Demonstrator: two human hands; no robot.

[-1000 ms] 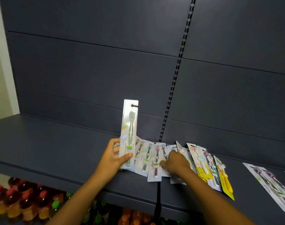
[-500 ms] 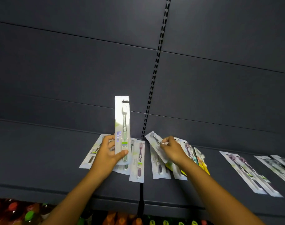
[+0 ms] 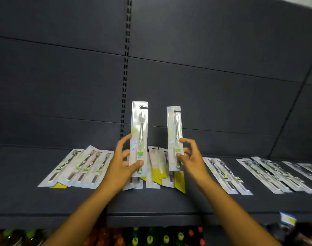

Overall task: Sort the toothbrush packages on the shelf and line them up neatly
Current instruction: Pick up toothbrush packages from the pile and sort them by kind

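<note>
A second ago only the left hand [image 3: 124, 166] held a package upright while the right hand [image 3: 191, 157] rummaged in the middle pile; now the right hand has lifted out a second green toothbrush package [image 3: 175, 137], and both stand upright side by side above the shelf [image 3: 169, 201]. The two look like the same kind, so the judgement is that a matching pair has been found and can go into one stack. The left grip is clamped on the first green toothbrush package [image 3: 139, 137], thumb across its lower front and fingers curled behind its edge at 9 o'clock. The right grip pinches the second package near its lower end, thumb in front, fingers loosely spread behind. Below them the mixed pile [image 3: 158, 167] lies unsorted, a fanned group [image 3: 77, 167] at 9 o'clock, tidier rows [image 3: 258, 173] at 3 o'clock.
</note>
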